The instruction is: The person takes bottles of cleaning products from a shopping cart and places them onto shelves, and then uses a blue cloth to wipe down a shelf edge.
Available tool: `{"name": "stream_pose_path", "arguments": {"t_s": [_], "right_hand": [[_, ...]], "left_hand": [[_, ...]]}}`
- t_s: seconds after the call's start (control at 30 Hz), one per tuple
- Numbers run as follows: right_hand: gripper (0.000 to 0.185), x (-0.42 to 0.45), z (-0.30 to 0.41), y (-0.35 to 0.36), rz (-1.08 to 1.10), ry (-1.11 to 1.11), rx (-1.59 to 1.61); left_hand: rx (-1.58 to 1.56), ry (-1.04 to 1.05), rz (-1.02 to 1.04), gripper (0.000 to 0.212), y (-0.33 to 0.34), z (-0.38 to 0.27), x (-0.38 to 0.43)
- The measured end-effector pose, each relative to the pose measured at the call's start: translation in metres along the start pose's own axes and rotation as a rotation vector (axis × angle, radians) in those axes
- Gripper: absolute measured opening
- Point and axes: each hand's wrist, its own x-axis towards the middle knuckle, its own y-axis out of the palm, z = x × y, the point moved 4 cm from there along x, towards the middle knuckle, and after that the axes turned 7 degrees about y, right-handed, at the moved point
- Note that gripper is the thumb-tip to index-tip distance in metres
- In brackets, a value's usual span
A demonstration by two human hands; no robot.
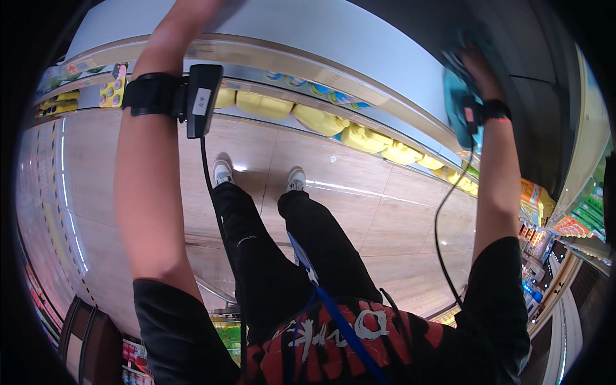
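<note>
The left forearm, with a black strapped device [201, 101] at its wrist, reaches up over a store shelf; my left hand lies beyond the top edge of the picture. At the upper right my right hand [474, 65] is blurred and rests on a teal cloth [457, 96], whose lower part hangs near the shelf's front. The fingers are too blurred to make out fully. A pale shelf board [308, 29] stretches between the two arms, and a dark panel [524, 53] stands behind the right hand.
Yellow jugs [363, 138] line the bottom shelf, with blue-lidded containers [320, 89] one level up. Yellow packs [111, 94] sit at the left. Orange packages [532, 197] stand at the right. Black cables run from both wrists. Behind me are a wire cart [226, 322] and a dark brown case [89, 337].
</note>
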Motion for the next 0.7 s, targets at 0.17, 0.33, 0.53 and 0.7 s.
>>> {"name": "stream_pose_path", "arguments": {"t_s": [0.17, 0.33, 0.53, 0.7], "right_hand": [[0.037, -0.012, 0.191, 0.055, 0.041, -0.749, -0.124], [0.041, -0.028, 0.217, 0.070, 0.013, -0.692, -0.018], [0.045, 0.008, 0.035, 0.017, 0.208, -0.214, -0.114], [0.050, 0.008, -0.088, -0.021, -0.102, 0.095, -0.138]], "left_hand": [[0.070, 0.057, -0.004, 0.036, 0.008, -0.008, 0.007], [-0.054, -0.059, -0.038, 0.036, 0.005, 0.003, 0.016], [0.013, -0.002, -0.043, 0.032, 0.005, -0.005, 0.002], [0.072, 0.019, -0.027, 0.031, 0.004, -0.017, -0.005]]}}
